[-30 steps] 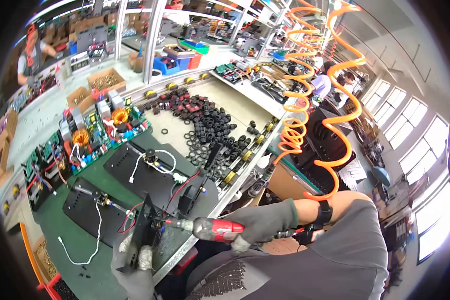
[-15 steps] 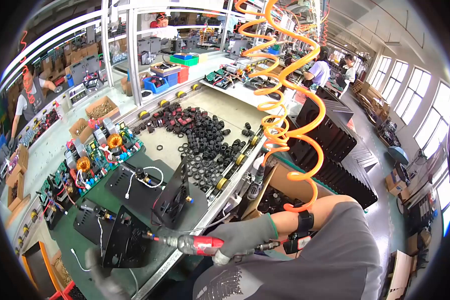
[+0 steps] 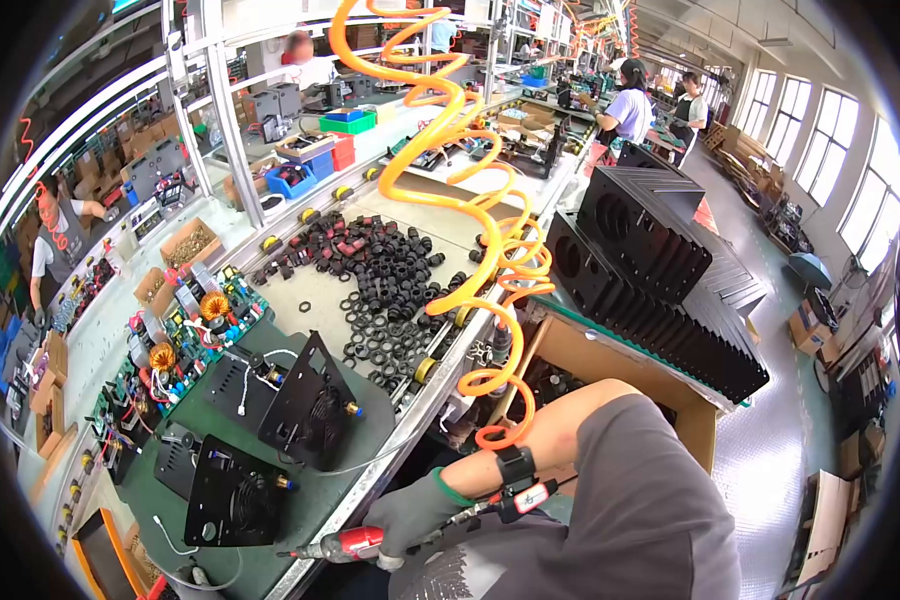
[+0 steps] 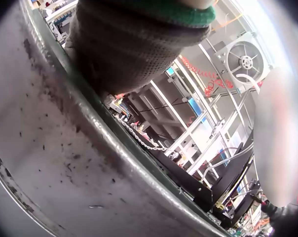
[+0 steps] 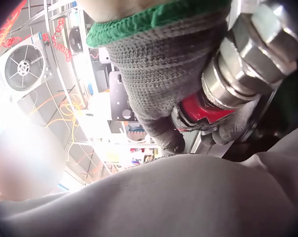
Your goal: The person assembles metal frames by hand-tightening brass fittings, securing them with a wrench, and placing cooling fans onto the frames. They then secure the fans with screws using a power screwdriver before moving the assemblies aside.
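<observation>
My gloved right hand point(image 3: 408, 515) grips a red air screwdriver point(image 3: 355, 543), its bit pointing left over the metal table edge. In the right wrist view, the glove point(image 5: 159, 74) wraps the tool's red body, with the metal hose fitting point(image 5: 252, 49) beside it. Two black metal panels, a nearer one point(image 3: 215, 515) and a farther one point(image 3: 295, 435), stand on the green mat point(image 3: 355, 485), each with a brass-and-blue fitting. Only a bit of my left hand point(image 3: 199, 577) shows low in the head view. In the left wrist view its glove point(image 4: 131, 49) is at the table edge, fingers hidden.
Circuit boards point(image 3: 165, 350) with copper coils line the mat's far left. Black plastic rings and nuts point(image 3: 395, 275) lie heaped behind the panels. An orange coiled hose point(image 3: 450, 200) hangs in front of me. Stacked black panels point(image 3: 650, 260) and a cardboard box point(image 3: 610, 365) stand at right.
My left hand has let go of the nearer panel, which now stands on the mat, and has dropped toward the bottom of view. The screwdriver has come away from the panel toward me.
</observation>
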Tool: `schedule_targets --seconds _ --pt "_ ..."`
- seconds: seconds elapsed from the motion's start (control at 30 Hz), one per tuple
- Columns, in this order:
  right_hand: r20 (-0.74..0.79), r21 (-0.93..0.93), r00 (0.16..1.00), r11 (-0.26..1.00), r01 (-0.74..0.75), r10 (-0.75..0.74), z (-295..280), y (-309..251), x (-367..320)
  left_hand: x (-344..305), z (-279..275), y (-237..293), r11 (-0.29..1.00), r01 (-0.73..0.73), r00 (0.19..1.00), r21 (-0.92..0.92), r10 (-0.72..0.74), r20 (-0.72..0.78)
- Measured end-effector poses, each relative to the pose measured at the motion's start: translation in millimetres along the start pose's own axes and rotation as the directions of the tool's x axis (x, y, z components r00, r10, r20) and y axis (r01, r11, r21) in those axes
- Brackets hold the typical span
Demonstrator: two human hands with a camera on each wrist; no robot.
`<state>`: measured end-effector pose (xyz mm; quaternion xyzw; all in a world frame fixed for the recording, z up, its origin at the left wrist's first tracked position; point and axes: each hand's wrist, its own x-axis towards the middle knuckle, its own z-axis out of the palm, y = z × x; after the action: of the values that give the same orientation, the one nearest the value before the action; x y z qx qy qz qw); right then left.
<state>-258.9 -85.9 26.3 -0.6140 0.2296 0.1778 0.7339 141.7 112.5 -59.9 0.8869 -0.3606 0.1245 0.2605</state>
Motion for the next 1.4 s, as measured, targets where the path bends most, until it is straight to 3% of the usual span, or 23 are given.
schedule_targets --seconds 0.13,0.2,0.23,0.27,0.33,0.43,0.47,0.5,0.53,0.57,0.6,0.67,0.7,0.83,0.9,0.93,1.0,1.1,1.2,1.33,1.4 --pt "0.019 0.001 1.000 1.000 0.012 -0.012 -0.8 -1.0 -0.9 -8.0 -17.0 28.8 0.994 0.023 0.998 -0.107 -0.029 -0.060" --pt "0.005 0.019 0.999 0.999 0.033 -0.033 -0.3 5.3 3.1 -14.8 -24.5 26.5 0.889 0.023 0.999 -0.457 -0.037 -0.023" --pt "0.001 0.019 0.999 0.999 0.046 -0.046 -0.5 8.5 6.0 -24.2 -61.8 86.3 0.728 0.441 0.897 -0.524 -0.349 0.270" --pt "-0.002 0.020 0.998 0.998 0.059 -0.059 -1.2 10.0 7.8 -35.8 -63.5 91.2 0.730 0.439 0.898 -0.523 -0.348 0.269" --pt "0.009 0.000 0.999 0.999 0.045 -0.045 -0.9 7.1 8.0 -57.9 -60.6 83.9 0.825 0.299 0.933 -0.479 -0.148 0.327" --pt "0.043 -0.031 0.998 0.999 0.036 -0.035 -0.6 8.7 14.1 -90.9 -59.7 76.4 0.902 0.065 0.894 -0.427 0.138 0.427" --pt "0.061 -0.041 0.997 0.998 0.046 -0.043 0.4 9.9 16.9 -98.8 -67.3 96.1 0.904 0.066 0.894 -0.422 0.134 0.427" --pt "0.064 -0.041 0.997 0.998 0.048 -0.045 1.4 10.0 17.8 -103.1 -77.1 127.6 0.856 0.167 0.866 -0.489 0.110 0.488" --pt "0.067 -0.051 0.997 0.998 0.048 -0.045 2.7 9.4 18.1 -104.3 -82.1 144.4 0.795 0.267 0.832 -0.545 0.095 0.547" --pt "0.070 -0.059 0.997 0.997 0.048 -0.043 4.0 9.6 18.6 -92.9 -74.2 140.6 0.009 0.812 0.584 -0.584 -0.036 0.811" --pt "0.070 -0.060 0.997 0.997 0.049 -0.045 4.9 12.4 21.9 -95.1 -74.0 139.9 0.010 0.811 0.585 -0.585 -0.036 0.810" --pt "0.058 -0.112 0.996 0.991 0.069 -0.063 5.4 19.1 28.6 -100.1 -78.5 156.9 0.369 0.697 0.657 -0.615 0.015 0.754" --pt "0.057 -0.112 0.996 0.991 0.071 -0.065 5.4 17.2 25.4 -101.4 -81.1 171.5 0.293 0.691 0.689 -0.661 0.008 0.725" --pt "0.028 -0.137 0.997 0.988 0.075 -0.072 4.8 13.4 14.5 -100.5 -61.9 171.1 0.247 0.696 0.695 -0.674 0.002 0.719" --pt "0.022 -0.148 0.997 0.986 0.078 -0.076 4.0 15.6 12.9 -95.1 -53.3 168.8 -0.209 0.835 0.519 -0.510 -0.010 0.854" --pt "0.019 -0.130 0.996 0.988 0.088 -0.086 3.7 17.2 12.5 -95.2 -51.8 168.9 -0.207 0.836 0.518 -0.508 -0.007 0.855" --pt "0.015 -0.113 0.995 0.989 0.098 -0.097 3.0 19.6 12.3 -91.2 -56.9 187.1 -0.236 0.843 0.455 -0.483 -0.165 0.875" --pt "0.017 -0.121 0.997 0.990 0.079 -0.077 2.9 24.3 16.9 -89.1 -56.5 193.2 -0.201 0.846 0.456 -0.494 -0.208 0.865" --pt "0.023 -0.074 0.992 0.989 0.125 -0.124 3.9 30.7 22.0 -90.8 -40.2 168.4 -0.238 0.846 0.471 -0.476 -0.085 0.878" --pt "0.035 -0.069 0.994 0.991 0.110 -0.108 6.1 23.1 13.4 -90.2 -36.1 165.0 -0.205 0.841 0.505 -0.500 -0.034 0.863" --pt "0.027 -0.074 0.995 0.992 0.098 -0.097 6.5 22.8 11.3 -91.6 -44.4 177.9 -0.048 0.804 0.589 -0.593 -0.075 0.805"
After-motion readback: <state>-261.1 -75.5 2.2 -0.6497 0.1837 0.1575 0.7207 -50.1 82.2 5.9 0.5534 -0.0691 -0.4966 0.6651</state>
